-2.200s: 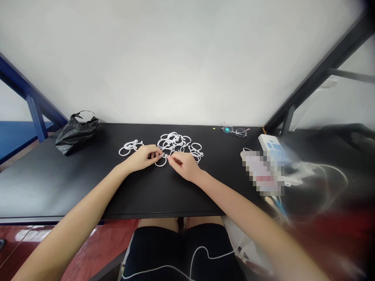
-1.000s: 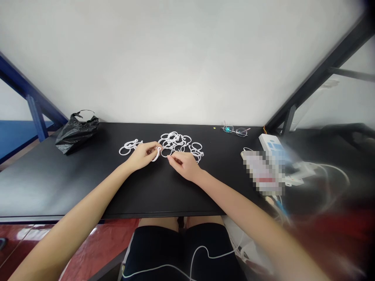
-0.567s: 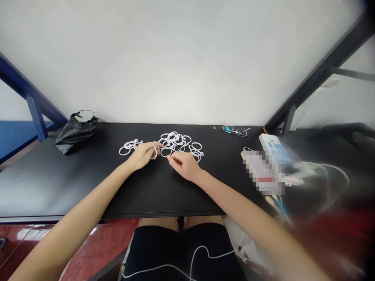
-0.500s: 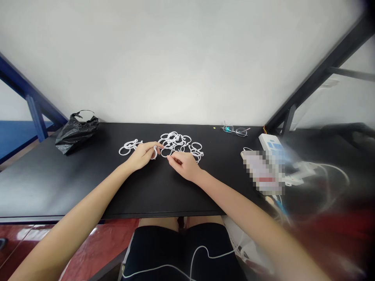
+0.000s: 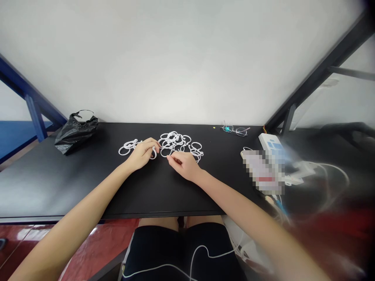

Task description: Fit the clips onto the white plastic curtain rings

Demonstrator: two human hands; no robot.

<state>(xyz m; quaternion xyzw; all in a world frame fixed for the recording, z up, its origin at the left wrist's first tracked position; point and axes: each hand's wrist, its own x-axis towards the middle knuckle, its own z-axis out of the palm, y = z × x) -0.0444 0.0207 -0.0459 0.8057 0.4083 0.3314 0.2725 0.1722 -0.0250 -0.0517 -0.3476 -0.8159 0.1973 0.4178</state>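
My left hand [image 5: 143, 153] is closed on a white curtain ring [image 5: 154, 153], which hangs from between its thumb and fingers. My right hand [image 5: 185, 164] rests with its fingers curled in and thumb pressed to them, so whatever it may hold is hidden. Just beyond both hands lies a tangled pile of white curtain rings [image 5: 173, 137], with more spread behind the right hand. A smaller group of white curtain rings [image 5: 128, 146] sits to the left of my left hand.
On the black table [image 5: 146, 195], a crumpled black plastic bag [image 5: 77, 132] stands at left. Eyeglasses [image 5: 234, 129] lie at the back right. A phone, blurred out [image 5: 262, 171], a white box [image 5: 272, 146] and cables are on the right. A wall rises behind.
The fingers of my left hand have bent in a little around the curtain ring, which has shifted slightly. My right hand has stayed almost still.
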